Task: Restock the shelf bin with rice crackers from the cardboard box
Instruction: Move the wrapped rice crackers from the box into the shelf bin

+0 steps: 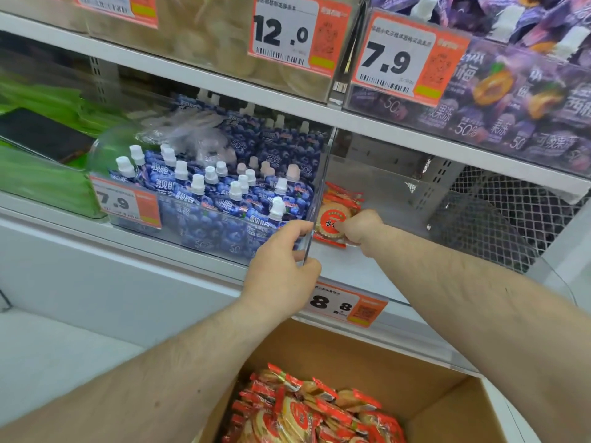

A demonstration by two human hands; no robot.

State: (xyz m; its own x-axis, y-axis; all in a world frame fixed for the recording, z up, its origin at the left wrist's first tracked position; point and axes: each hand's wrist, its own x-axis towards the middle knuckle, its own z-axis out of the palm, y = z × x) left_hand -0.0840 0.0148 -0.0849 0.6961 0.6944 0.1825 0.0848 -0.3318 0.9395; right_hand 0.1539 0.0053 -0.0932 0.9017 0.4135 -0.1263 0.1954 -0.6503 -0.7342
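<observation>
Only a small stack of round rice-cracker packets in clear wrap with orange-red ends (335, 215) is seen in the clear plastic shelf bin (377, 199), pushed against its left wall near the front; one packet faces outward, and at least two more are glimpsed behind it, though an exact count cannot be made. The front packet is pinched by the curled fingers of the right hand (359, 227), which is reached into the bin over its low front edge. The transparent divider wall (315, 199) between this bin and the next is gripped by the left hand (281, 266), fingers curled over its front edge and thumb pressed on the near side.

Below, an open brown cardboard box (425, 372) is held close under the shelf, with a heap of the same cracker packets (307, 410) piled inside; they overlap too much to be counted. One orange-and-white price tag marked 8.8 (345, 306) is fixed to the shelf lip in front of the bin.

To the left, a neighbouring bin is filled with blue blueberry-print spouted pouches with white caps (224, 193), roughly twenty caps being visible, behind a 7.9 tag (124, 203). Green packages (38, 174) are stacked further left. On the shelf above, two tags, 12.0 (287, 33) and 7.9 (399, 62), are hung before pale packets and purple plum-print pouches (518, 100).
</observation>
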